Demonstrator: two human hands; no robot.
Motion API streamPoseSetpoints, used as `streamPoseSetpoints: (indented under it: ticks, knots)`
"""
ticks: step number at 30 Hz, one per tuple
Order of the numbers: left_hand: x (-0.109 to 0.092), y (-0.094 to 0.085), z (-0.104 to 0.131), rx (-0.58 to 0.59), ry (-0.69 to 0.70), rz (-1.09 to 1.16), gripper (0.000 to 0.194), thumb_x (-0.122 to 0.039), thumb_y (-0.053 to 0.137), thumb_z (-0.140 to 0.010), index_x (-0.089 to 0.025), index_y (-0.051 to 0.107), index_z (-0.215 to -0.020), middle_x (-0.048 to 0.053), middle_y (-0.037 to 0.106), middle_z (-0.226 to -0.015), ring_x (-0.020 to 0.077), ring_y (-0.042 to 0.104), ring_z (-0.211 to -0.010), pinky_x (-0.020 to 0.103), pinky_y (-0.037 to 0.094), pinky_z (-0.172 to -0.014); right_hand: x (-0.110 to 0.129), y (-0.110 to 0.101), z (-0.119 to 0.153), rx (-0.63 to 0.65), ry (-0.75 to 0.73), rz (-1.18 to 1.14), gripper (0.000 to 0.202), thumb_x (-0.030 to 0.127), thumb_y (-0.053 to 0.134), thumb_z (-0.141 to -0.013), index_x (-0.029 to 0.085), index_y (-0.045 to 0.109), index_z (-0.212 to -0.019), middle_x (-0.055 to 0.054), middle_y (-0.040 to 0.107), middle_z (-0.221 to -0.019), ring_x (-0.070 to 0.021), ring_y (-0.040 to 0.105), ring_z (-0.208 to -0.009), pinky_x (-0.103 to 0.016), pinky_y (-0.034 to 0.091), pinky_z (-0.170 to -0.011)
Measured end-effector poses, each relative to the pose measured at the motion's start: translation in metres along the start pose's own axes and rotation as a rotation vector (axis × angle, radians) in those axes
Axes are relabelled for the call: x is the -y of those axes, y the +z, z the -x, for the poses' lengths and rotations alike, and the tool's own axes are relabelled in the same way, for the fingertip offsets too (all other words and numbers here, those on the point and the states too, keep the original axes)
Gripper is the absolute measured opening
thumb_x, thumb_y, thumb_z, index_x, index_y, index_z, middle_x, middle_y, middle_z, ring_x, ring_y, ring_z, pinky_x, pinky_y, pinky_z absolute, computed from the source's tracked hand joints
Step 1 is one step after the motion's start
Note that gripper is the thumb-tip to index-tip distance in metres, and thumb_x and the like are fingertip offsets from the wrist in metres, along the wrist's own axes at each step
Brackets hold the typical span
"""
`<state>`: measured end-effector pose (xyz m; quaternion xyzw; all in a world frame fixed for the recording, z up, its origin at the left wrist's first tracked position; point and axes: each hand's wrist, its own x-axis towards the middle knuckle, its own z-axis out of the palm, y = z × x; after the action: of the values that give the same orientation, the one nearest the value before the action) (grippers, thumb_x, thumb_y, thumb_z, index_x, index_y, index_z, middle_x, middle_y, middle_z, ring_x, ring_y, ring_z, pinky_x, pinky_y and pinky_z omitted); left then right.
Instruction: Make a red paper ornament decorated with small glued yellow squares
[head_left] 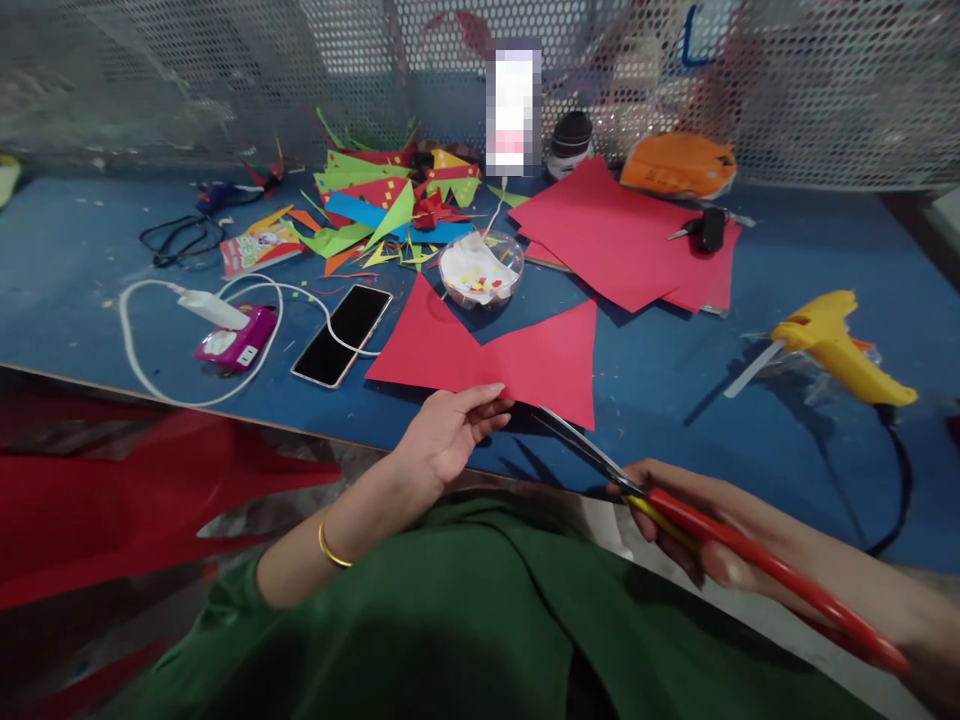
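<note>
My left hand (454, 430) pinches the near edge of a red sheet of paper (536, 360) between thumb and fingers. The sheet has a wide V-shaped notch in its far edge and is lifted over the front of the table. In my right hand (686, 520) is a pair of scissors (750, 555) with red and yellow handles. Their blades point up and left, with the tips at the near edge of the sheet, right of my left fingers. Whether the blades touch the paper I cannot tell.
On the blue table (660, 400) lie a phone (343, 335), a purple power socket (236, 340) with a white cable, and a bowl (481, 270) of paper bits. Farther back are coloured scraps (367, 195) and stacked red sheets (607, 240). A yellow glue gun (844, 345) lies right.
</note>
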<state>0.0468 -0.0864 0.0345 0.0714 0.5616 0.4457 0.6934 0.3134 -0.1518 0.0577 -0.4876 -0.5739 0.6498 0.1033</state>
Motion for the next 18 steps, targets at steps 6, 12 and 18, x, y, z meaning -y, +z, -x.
streamPoseSetpoints:
  ticks: [6,12,18]
  knots:
    - [-0.001,-0.001,0.002,-0.007,-0.008,0.014,0.021,0.0,0.066,-0.084,-0.009,0.072,-0.066,0.006,0.072,-0.065,0.012,0.068,-0.062,0.023,0.054,-0.064,0.02,0.004,-0.019,0.089,0.046,-0.128,0.059,0.075,0.064,-0.077,0.022,0.063,-0.103,0.001,0.051,-0.076,-0.0094,0.039,-0.055,-0.022,0.037,-0.047]
    - [-0.002,-0.001,0.002,-0.009,-0.008,-0.005,0.019,-0.001,0.066,-0.084,-0.007,0.074,-0.068,0.008,0.072,-0.065,0.012,0.068,-0.06,0.023,0.053,-0.061,0.016,0.007,-0.025,0.101,0.075,-0.214,0.05,0.067,0.069,-0.078,0.021,0.057,-0.093,0.007,0.038,-0.062,-0.007,0.032,-0.05,-0.02,0.029,-0.043]
    - [0.001,-0.002,0.001,-0.002,0.018,-0.033,0.015,-0.003,0.07,-0.08,-0.007,0.073,-0.066,0.008,0.072,-0.064,0.0134,0.068,-0.061,0.023,0.053,-0.06,0.016,0.008,-0.026,0.086,0.091,-0.195,0.052,0.069,0.066,-0.08,0.02,0.058,-0.094,0.008,0.034,-0.059,-0.0059,0.026,-0.049,-0.02,0.022,-0.041]
